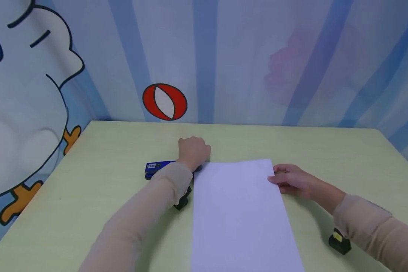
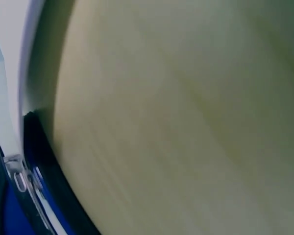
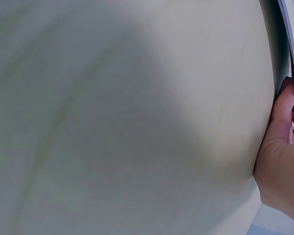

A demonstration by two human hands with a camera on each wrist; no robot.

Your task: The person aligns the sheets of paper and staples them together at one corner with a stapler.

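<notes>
White paper (image 1: 238, 211) lies lengthwise before me in the head view; the right wrist view shows more than one sheet edge. At its top left corner is a blue stapler (image 1: 156, 166), partly covered by my left hand (image 1: 193, 151), which grips it with curled fingers. In the left wrist view, the paper's edge meets the stapler's open mouth (image 2: 24, 181), but the left hand is out of sight there. My right hand (image 1: 294, 181) pinches the paper's right edge near the top, thumb above and fingers partly hidden beneath.
A pale wooden table (image 1: 71, 189) carries everything. Behind it stands a blue striped wall (image 1: 238, 75) with a printed red and white ball (image 1: 164, 102). Small black devices sit under the left wrist (image 1: 181, 202) and the right sleeve (image 1: 340, 243).
</notes>
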